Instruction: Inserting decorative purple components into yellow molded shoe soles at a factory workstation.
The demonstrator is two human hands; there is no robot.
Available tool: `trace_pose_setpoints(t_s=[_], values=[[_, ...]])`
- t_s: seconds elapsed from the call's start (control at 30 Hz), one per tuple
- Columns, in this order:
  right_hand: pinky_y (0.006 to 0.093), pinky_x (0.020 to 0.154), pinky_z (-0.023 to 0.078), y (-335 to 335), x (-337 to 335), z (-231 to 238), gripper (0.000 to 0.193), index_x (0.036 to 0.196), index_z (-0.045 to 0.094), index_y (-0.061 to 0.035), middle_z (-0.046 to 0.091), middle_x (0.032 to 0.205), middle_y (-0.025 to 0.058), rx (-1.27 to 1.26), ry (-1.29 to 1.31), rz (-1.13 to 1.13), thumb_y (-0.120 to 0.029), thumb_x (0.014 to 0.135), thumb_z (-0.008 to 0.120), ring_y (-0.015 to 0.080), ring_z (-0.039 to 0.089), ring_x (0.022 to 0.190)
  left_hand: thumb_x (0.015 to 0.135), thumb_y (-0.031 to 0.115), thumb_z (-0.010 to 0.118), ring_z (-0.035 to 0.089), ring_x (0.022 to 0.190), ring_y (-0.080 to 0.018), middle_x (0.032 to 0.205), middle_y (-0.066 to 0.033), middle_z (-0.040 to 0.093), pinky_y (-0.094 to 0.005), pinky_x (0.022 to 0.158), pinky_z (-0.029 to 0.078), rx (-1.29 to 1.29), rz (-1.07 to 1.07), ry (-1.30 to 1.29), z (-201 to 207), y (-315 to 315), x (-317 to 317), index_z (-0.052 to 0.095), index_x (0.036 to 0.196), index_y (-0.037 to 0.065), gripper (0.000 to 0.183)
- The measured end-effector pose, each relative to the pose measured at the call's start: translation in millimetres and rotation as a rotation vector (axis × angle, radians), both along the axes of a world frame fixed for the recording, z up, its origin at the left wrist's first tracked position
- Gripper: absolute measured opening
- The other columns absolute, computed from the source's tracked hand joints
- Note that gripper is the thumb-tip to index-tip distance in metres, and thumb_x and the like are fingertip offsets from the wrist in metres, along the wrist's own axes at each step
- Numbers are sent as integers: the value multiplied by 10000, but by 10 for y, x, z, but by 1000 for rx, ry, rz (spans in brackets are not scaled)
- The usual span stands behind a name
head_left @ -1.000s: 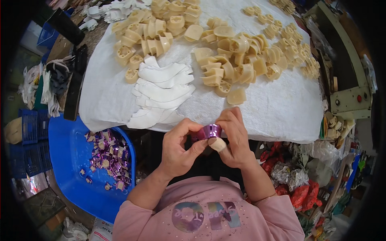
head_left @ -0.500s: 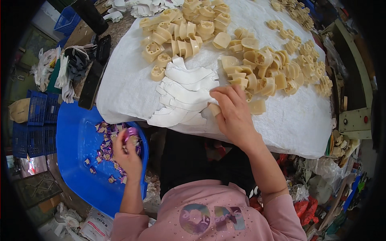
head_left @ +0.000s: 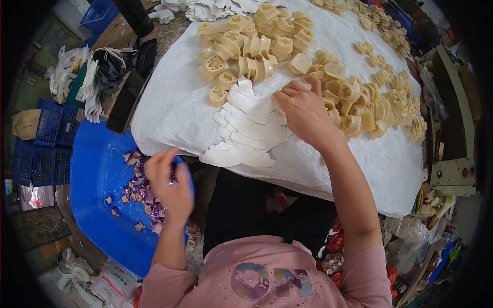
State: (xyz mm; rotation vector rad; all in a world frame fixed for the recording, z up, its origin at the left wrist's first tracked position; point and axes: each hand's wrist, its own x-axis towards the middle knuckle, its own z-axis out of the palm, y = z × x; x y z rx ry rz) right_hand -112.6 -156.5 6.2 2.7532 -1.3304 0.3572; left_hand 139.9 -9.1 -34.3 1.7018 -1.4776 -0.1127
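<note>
Beige pieces (head_left: 354,92) sit at two o'clock — right hand (head_left: 306,113) curled at their edge, its hold hidden; left hand (head_left: 173,191) spread, seemingly empty, over the tub (head_left: 97,190) at eight. A brushing wrist might scatter some.

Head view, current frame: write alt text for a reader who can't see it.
A person's right hand is at the edge of a heap of beige molded pieces on a white cloth, beside overlapping white curved pieces. The left hand, blurred and open, is over a blue tub holding shiny purple pieces.
</note>
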Motion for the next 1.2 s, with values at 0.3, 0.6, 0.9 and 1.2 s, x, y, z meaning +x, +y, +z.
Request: trace_pose_setpoints(t_s=[0.3,0.6,0.9,1.2], values=[[505,994,281,8,64,27,32,723,586,-81,592,720,21,-32,23,39,-51,713,587,195,545,899,695,63,664,502,1090,-311,1122,-144,523,-413,893,406,-62,-600,-184,192,-628,-964,578,1086,23,403],[460,931,319,-17,177,163,98,755,603,-79,577,794,41,-183,-106,47,-20,680,581,224,535,905,702,50,657,478,1151,-292,1198,-142,539,-410,949,376,-39,-574,-323,-29,-638,-1002,578,1124,-6,432],[384,757,400,-60,5,539,329,848,559,-48,556,828,102,-399,-698,-148,143,586,502,298,528,861,712,70,668,474,1160,-300,1233,-140,525,-414,955,374,-7,-583,-317,-26,-625,-1008,571,1140,29,440],[395,688,433,613,-307,537,247,840,565,-41,583,876,115,-412,-628,95,47,611,586,307,534,807,836,269,587,448,1167,-352,1228,-206,512,-422,986,334,126,-805,-171,387,-491,-961,513,1234,4,484]])
